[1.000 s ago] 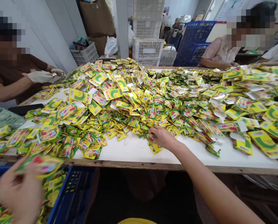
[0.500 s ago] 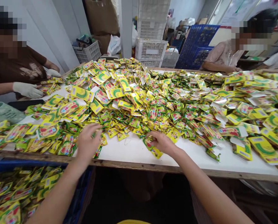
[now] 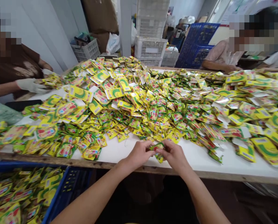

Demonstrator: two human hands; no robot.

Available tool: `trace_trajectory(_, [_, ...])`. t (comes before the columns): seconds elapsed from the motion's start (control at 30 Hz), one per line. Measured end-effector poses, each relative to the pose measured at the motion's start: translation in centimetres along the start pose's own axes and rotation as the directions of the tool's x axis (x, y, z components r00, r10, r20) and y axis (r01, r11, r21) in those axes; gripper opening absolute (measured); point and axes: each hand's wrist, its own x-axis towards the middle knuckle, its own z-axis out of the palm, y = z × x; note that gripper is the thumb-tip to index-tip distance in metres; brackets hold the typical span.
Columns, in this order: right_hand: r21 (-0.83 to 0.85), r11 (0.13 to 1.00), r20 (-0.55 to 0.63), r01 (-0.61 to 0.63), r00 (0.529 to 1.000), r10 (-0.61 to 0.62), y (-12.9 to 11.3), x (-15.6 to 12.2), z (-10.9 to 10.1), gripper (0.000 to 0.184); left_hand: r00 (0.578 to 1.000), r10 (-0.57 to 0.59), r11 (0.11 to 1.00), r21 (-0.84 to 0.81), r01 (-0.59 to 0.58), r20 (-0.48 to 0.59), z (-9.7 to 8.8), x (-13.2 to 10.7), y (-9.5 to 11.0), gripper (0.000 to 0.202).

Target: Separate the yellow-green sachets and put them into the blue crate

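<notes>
Both hands meet over the bare white strip of table near its front edge. Between them are small green-and-yellow sachets (image 3: 157, 148) with red fruit pictures. My left hand (image 3: 140, 153) pinches them from the left, and my right hand (image 3: 175, 154) grips them from the right. Their number cannot be made out. Just beyond my fingers spreads a large heap of similar sachets (image 3: 154, 113), mixed with flat yellow cardboard packets (image 3: 80, 94). A small group of sachets (image 3: 91, 152) lies left of my left hand.
A blue crate (image 3: 57, 194) full of packets stands below the table's wooden front edge (image 3: 83, 162) at left. A gloved co-worker (image 3: 30, 85) handles packets at far left; another person (image 3: 222, 56) sits at far right. White crates (image 3: 150, 48) are stacked behind.
My left hand has moved right from the left-hand sachets to join my right hand. The sachets in my right hand are now held between both. The co-worker's gloved hand has shifted slightly.
</notes>
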Motion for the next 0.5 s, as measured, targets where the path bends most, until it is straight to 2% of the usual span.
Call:
trace_trajectory(0.03, [-0.014,0.999,0.010,-0.051,0.999,0.051,0.7,0.0,0.0,0.032,0.999,0.046,0.995,0.091,-0.044,-0.019,-0.9,0.2,0.0,0.007])
trace_trajectory(0.1, [-0.069,0.983,0.021,-0.169,0.985,0.170,2.1,0.3,0.1,0.027,0.974,0.157,0.956,0.273,-0.108,-0.162,-3.5,1.4,0.0,0.008])
trace_trajectory(0.13, [-0.123,0.969,0.014,-0.213,0.976,0.216,2.7,0.5,0.1,0.027,0.938,0.218,0.924,0.366,-0.109,-0.270,-5.1,2.2,0.1,0.010])
trace_trajectory(0.17, [-0.189,0.951,-0.002,-0.243,0.969,0.247,3.1,0.7,0.2,0.029,0.883,0.275,0.884,0.461,-0.078,-0.379,-6.8,3.2,0.3,0.012])
trace_trajectory(0.23, [-0.313,0.913,-0.050,-0.263,0.964,0.260,3.5,1.2,0.2,0.035,0.756,0.355,0.791,0.607,0.070,-0.550,-10.0,5.6,0.8,0.024])
trace_trajectory(0.27, [-0.364,0.900,-0.069,-0.241,0.970,0.232,3.5,1.4,0.2,0.034,0.720,0.381,0.726,0.670,0.155,-0.580,-11.4,6.8,1.1,0.036])
trace_trajectory(0.3, [-0.407,0.891,-0.078,-0.199,0.980,0.184,3.4,1.5,0.2,0.032,0.718,0.406,0.637,0.738,0.222,-0.566,-12.5,7.9,1.4,0.046])
trace_trajectory(0.33, [-0.437,0.886,-0.085,-0.154,0.988,0.130,3.2,1.6,0.2,0.029,0.753,0.418,0.538,0.806,0.246,-0.508,-13.3,8.9,1.6,0.049])
trace_trajectory(0.4, [-0.451,0.889,-0.090,-0.083,0.995,0.048,2.9,1.5,0.4,0.025,0.858,0.398,0.389,0.907,0.163,-0.324,-14.2,10.3,2.1,0.034])
trace_trajectory(0.43, [-0.430,0.900,-0.092,-0.063,0.995,0.026,2.7,1.4,0.6,0.024,0.891,0.385,0.348,0.932,0.100,-0.239,-14.4,10.4,2.3,0.024])
trace_trajectory(0.5, [-0.316,0.947,-0.088,-0.053,0.996,0.026,2.4,0.9,0.9,0.022,0.912,0.373,0.342,0.939,0.033,-0.168,-14.3,9.7,2.6,0.020])
